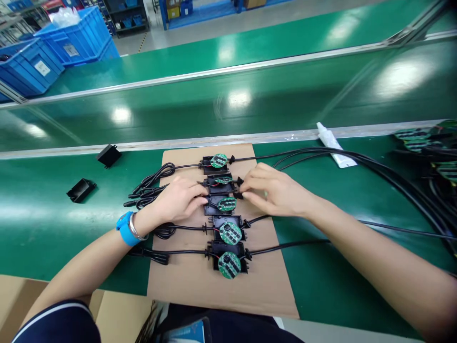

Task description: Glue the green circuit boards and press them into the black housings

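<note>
Several black plastic housings with round green circuit boards and black cables lie in a column on a brown cardboard sheet point(193, 281). My left hand point(178, 197) is curled, fingertips pinching the left end of the third housing point(221, 205) where its cable enters. My right hand point(273, 190) is also closed, fingers pinching the black cable grommet point(238, 194) at that housing's right end. The nearest two housings, one point(228, 232) above the other point(228, 259), lie untouched below my hands. Two more, the farthest point(215, 163) and the second point(222, 181), lie above.
Two loose black covers, one point(109, 155) behind the other point(81, 189), sit on the green bench to the left. A white tube point(333, 145) lies right of the cardboard. A bundle of black cables point(400, 176) runs right toward more boards point(424, 138). Blue crates point(53, 45) stand far left.
</note>
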Demonstrator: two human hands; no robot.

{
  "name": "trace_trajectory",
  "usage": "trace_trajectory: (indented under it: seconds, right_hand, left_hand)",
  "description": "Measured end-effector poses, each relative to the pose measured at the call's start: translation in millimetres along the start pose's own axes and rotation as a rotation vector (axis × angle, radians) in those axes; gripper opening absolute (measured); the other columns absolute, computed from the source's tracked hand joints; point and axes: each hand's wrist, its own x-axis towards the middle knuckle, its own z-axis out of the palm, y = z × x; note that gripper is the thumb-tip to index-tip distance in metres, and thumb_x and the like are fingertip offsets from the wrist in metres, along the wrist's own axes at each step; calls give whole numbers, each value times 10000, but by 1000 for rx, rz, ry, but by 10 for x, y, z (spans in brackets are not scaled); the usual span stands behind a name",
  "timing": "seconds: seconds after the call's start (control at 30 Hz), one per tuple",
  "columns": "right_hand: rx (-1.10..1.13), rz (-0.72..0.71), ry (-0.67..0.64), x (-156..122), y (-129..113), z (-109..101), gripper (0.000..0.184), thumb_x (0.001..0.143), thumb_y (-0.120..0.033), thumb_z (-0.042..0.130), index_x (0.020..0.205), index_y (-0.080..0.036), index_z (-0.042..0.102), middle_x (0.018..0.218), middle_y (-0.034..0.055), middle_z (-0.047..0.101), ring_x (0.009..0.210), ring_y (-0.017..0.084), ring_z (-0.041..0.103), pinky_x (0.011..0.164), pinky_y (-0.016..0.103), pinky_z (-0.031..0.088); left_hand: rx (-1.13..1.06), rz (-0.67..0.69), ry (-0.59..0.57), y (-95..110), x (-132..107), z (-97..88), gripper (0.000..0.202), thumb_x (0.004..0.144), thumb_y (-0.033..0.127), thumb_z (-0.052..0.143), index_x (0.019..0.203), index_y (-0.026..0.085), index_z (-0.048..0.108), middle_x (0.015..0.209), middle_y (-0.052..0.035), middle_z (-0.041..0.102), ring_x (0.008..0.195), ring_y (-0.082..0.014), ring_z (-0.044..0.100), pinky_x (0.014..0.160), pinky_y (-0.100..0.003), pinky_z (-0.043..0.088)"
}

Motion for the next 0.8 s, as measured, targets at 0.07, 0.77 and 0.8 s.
trace_trajectory:
  seconds: [0.07,0.77,0.8]
  right_hand:
    - [-55,-33,-37,-91,-37,27,209,916,-268,523,980,-154,687,907,104,646,878,234,517,824,376,453]
    - [-89,122,-84,-75,7,-33,280,958,-315,452,923,-176,691,952,106,696,879,230,587,828,384,452]
    - [-140,139,-65,-46,60,-35,286,957,-296,444,961,-166,700,985,117,700,906,247,578,840,402,438]
  left_hand:
    - [-44,40,-20,6,-80,16,219,993,311,514,1140,196,627,1125,-52,706,1025,-216,655,852,-353,453]
    - [199,-239,77,87,-90,-137,259,956,299,503,1086,192,699,1037,-94,690,989,-252,626,885,-385,491]
    - [244,-261,73,28,-38,-149,265,954,288,502,1092,178,699,1028,-107,691,994,-270,621,886,-405,486]
